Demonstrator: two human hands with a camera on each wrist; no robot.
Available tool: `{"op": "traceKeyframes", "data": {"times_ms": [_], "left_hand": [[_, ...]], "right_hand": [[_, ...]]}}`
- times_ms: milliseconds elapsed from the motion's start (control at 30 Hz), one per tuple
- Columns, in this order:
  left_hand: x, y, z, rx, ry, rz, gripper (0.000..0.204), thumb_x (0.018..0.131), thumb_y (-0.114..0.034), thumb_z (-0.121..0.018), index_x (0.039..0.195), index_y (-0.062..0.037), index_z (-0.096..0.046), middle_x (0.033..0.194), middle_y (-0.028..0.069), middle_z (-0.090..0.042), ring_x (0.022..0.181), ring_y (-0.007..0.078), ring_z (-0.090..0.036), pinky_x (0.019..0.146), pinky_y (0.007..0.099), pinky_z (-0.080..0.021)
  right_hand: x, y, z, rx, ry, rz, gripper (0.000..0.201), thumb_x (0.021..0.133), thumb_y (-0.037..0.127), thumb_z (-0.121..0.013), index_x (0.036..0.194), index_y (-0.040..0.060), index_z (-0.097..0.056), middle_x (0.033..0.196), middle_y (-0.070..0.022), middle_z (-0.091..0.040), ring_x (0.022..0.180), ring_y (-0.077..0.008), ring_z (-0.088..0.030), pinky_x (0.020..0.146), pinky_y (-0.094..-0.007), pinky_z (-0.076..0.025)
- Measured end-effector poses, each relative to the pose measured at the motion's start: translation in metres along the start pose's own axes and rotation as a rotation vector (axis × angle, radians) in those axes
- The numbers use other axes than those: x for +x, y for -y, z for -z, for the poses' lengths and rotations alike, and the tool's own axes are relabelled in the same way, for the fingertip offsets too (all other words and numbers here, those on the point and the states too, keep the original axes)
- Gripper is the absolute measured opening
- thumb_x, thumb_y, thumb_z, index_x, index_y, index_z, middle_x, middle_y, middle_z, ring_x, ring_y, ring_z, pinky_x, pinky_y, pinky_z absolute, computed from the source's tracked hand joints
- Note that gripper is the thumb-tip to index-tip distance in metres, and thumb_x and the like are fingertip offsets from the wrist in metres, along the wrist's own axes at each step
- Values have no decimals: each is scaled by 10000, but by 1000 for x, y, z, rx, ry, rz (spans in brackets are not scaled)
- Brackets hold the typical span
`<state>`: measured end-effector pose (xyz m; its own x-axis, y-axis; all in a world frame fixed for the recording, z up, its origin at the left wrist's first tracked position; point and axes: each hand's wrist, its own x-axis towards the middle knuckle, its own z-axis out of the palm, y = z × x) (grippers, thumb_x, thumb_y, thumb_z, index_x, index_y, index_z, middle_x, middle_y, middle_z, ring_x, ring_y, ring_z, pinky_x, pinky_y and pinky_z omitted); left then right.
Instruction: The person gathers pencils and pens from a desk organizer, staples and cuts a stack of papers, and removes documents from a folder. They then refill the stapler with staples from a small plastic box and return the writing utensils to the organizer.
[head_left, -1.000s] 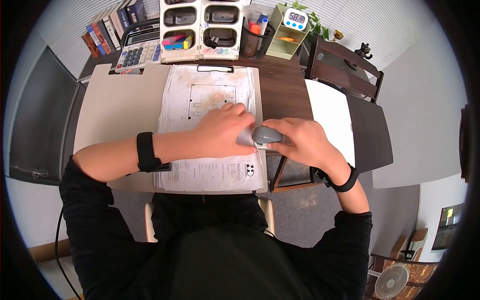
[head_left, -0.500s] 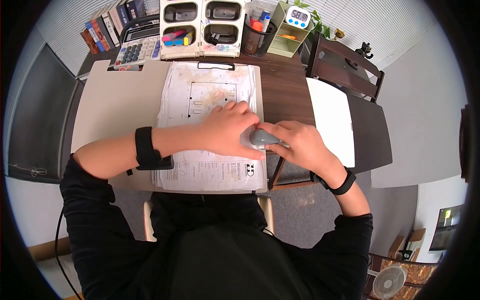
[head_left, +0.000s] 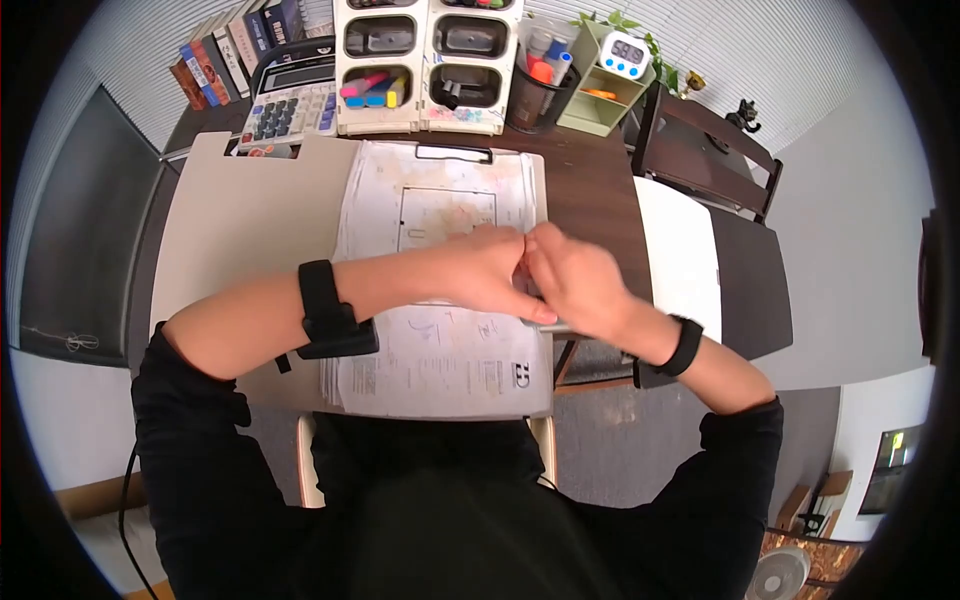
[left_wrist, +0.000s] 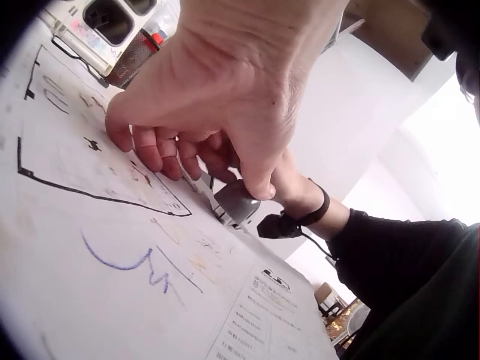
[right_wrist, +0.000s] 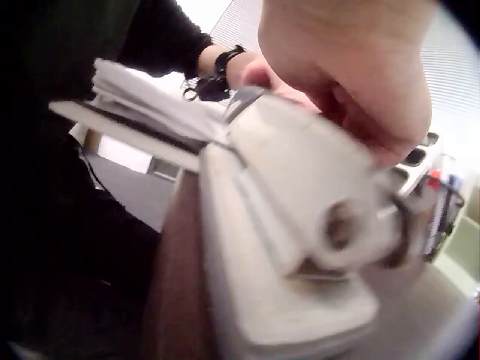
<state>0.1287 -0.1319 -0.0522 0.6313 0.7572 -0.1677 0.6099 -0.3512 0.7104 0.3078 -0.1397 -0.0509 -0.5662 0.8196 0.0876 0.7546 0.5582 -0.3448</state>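
My left hand (head_left: 482,268) rests with its fingertips on the stack of printed papers (head_left: 430,365). In the left wrist view its thumb lies against the grey nose of a stapler (left_wrist: 237,199), which sits at the right edge of the stack. Over the top of that white and grey stapler (right_wrist: 292,172), my right hand (head_left: 582,285) bears down with curled fingers. The sheets (right_wrist: 150,94) reach into the stapler's mouth in the right wrist view. From the head, my hands hide most of the stapler.
Under the papers lies a beige board, with a black clip (head_left: 455,154) at the top of the stack. Behind stand a calculator (head_left: 290,112), a white drawer organiser (head_left: 420,110), a pen cup (head_left: 538,100) and a green holder with a timer (head_left: 624,55). A white sheet (head_left: 685,255) lies at right.
My right hand has turned and shifted from gripping the stapler's side to over its top, covering it in the head view. The head view has shifted slightly; the left hand stays on the papers.
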Motion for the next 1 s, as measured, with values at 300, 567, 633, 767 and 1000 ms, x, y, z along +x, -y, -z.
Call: {"op": "traceKeyframes", "data": {"times_ms": [300, 567, 633, 767, 1000], "left_hand": [[4, 5, -7, -4, 9, -12, 518, 586, -505, -816, 833, -69, -688, 875, 134, -652, 949, 345, -586, 808, 455, -477], [4, 4, -6, -101, 52, 69, 527, 570, -474, -835, 803, -29, -677, 864, 142, -638, 948, 354, -560, 836, 495, -432], [4, 4, -9, -123, 36, 69, 533, 566, -468, -838, 804, -20, -675, 861, 151, -637, 963, 364, -552, 848, 506, -423], [5, 10, -12, -143, -20, -18, 539, 566, -467, -834, 813, -15, -674, 873, 151, -652, 903, 334, -614, 789, 440, -475], [10, 11, -2, -167, 108, -36, 679, 594, -570, -812, 979, -36, -646, 894, 98, -665, 857, 255, -650, 786, 354, -509]], "right_hand": [[0, -3, -20, -36, -127, 96, 152, 945, 192, -469, 898, 47, -467, 522, -104, -570, 431, -284, -576, 394, -387, -441], [3, -5, -18, -68, -95, 176, 138, 882, 158, -539, 886, 41, -468, 480, -61, -516, 383, -233, -541, 364, -353, -399], [3, -4, -16, -78, -96, 185, 139, 885, 158, -537, 890, 36, -472, 487, -72, -520, 392, -243, -545, 370, -354, -402], [1, -4, -19, 43, -151, 120, 133, 897, 168, -526, 896, 39, -496, 520, -104, -544, 448, -279, -574, 411, -375, -431], [-10, -3, -7, 312, -232, 31, 132, 924, 188, -517, 889, 74, -574, 633, -90, -607, 570, -298, -624, 520, -379, -483]]}}
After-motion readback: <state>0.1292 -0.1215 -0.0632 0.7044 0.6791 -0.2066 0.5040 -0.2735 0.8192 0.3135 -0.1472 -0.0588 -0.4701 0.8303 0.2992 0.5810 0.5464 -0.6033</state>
